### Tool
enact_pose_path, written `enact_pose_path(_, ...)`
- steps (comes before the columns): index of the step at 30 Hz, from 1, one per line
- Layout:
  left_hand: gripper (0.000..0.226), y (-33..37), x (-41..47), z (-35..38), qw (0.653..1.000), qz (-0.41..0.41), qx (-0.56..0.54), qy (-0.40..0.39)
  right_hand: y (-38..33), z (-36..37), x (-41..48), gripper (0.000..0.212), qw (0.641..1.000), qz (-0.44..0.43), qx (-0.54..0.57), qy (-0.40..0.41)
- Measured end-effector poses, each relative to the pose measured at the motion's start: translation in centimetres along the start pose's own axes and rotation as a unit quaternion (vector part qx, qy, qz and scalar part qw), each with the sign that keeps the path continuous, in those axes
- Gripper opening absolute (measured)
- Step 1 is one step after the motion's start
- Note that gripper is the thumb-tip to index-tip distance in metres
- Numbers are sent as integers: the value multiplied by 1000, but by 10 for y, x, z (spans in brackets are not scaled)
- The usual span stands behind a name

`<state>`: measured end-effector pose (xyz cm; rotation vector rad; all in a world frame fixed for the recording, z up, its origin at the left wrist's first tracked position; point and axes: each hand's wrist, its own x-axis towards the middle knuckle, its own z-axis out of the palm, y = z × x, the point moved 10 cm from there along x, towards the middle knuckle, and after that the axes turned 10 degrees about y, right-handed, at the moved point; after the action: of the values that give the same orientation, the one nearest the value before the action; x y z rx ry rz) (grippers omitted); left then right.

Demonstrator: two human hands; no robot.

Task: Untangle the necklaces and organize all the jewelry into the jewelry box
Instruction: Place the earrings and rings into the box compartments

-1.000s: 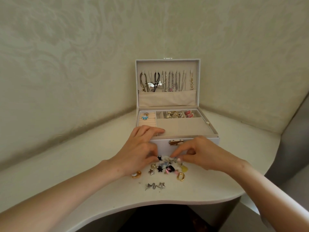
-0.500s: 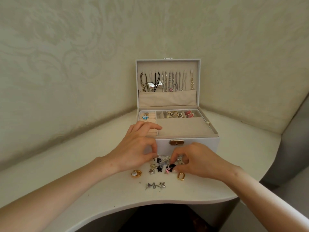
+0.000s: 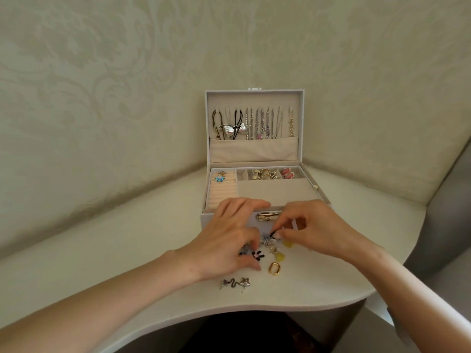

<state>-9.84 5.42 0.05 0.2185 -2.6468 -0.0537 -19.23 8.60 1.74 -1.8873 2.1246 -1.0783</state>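
Jewelry box [image 3: 275, 192] open; R hand [image 3: 318, 230] pinches black charm [image 3: 273, 234]; L hand [image 3: 226, 238] on pile [image 3: 272, 248], grip unclear.

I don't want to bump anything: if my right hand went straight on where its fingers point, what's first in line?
Probably the left hand, across the loose jewelry pile: the right hand, pinching a dark charm, points leftward at its fingertips. Depth unclear.
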Motion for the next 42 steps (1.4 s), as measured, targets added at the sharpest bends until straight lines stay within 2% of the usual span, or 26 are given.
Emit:
enact_pose_path(8,14,1,-2,2,999,19,11,31,0,-10,-3,11,997,8,70,38)
enact_pose_path(13,11,-2,7,-21,995,5,-32,89,2,-18,9,14,980,53,182,61)
enact_pose_path(18,11,-35,36,-51,971,-118,-159,132,11,-32,49,9,967,95,220,82)
enact_pose_path(21,15,-76,54,-53,951,-212,-162,160,19,-28,84,12,970,118,194,83)
enact_pose_path(25,9,-123,74,-38,945,-281,-103,134,27,-12,130,11,987,112,82,85)
enact_pose_path(27,8,-136,80,-33,944,-297,-75,122,27,-1,147,12,992,94,38,73)
enact_pose_path(32,21,-146,85,-25,946,-310,-33,93,31,23,168,15,996,68,-42,46)
enact_pose_path(39,32,-146,84,-19,947,-312,-27,71,21,25,175,16,997,25,-43,51)
enact_pose_path(42,35,-144,84,-19,947,-313,-31,63,21,26,176,17,998,26,-52,25)
